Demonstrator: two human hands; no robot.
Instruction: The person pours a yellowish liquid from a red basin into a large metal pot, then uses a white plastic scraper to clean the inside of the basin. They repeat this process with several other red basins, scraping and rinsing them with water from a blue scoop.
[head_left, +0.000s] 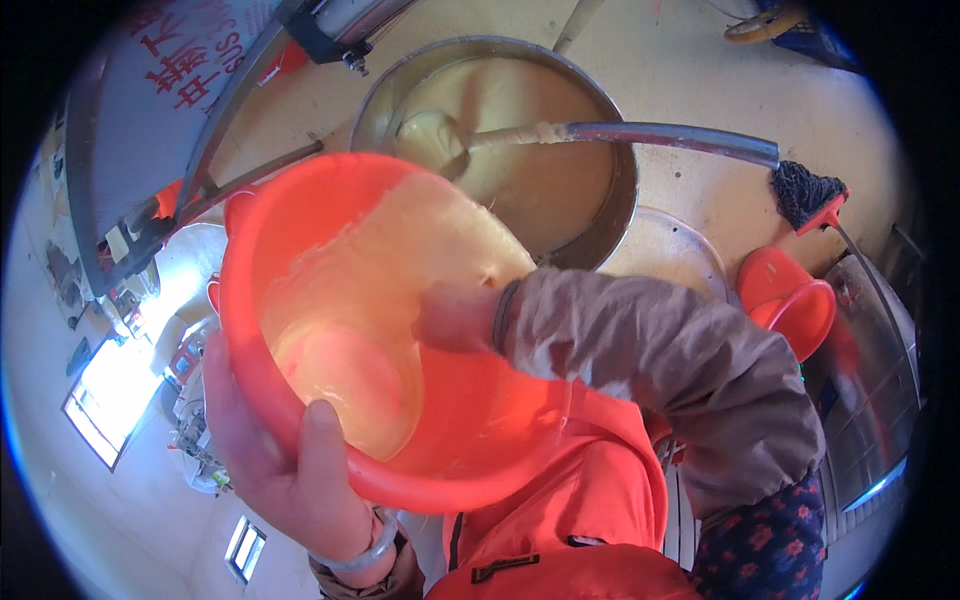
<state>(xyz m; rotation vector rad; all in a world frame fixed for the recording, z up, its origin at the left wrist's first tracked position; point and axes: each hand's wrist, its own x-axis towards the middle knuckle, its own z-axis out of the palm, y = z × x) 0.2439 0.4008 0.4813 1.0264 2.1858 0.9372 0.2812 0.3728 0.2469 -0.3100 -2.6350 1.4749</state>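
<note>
A large red plastic bucket (470,492) is tilted in front of me, its mouth toward me. Pale yellow batter (375,245) coats much of its inner wall and bottom. My left hand (290,480) grips the rim at the lower left, thumb over the edge and fingers along the outside. Inside the bucket, my right hand (455,315) is against the batter-coated wall. It is blurred, and its fingers cannot be made out. Behind the bucket stands a wide metal pot (625,190) of similar batter, with a long-handled ladle (670,138) lying across it, its bowl covered in batter.
A red dipper (790,290) is at the right, near a dark mop head (805,195) with a red holder. A grey metal machine frame (200,150) rises at the upper left. The tan floor (720,90) shows beyond the pot.
</note>
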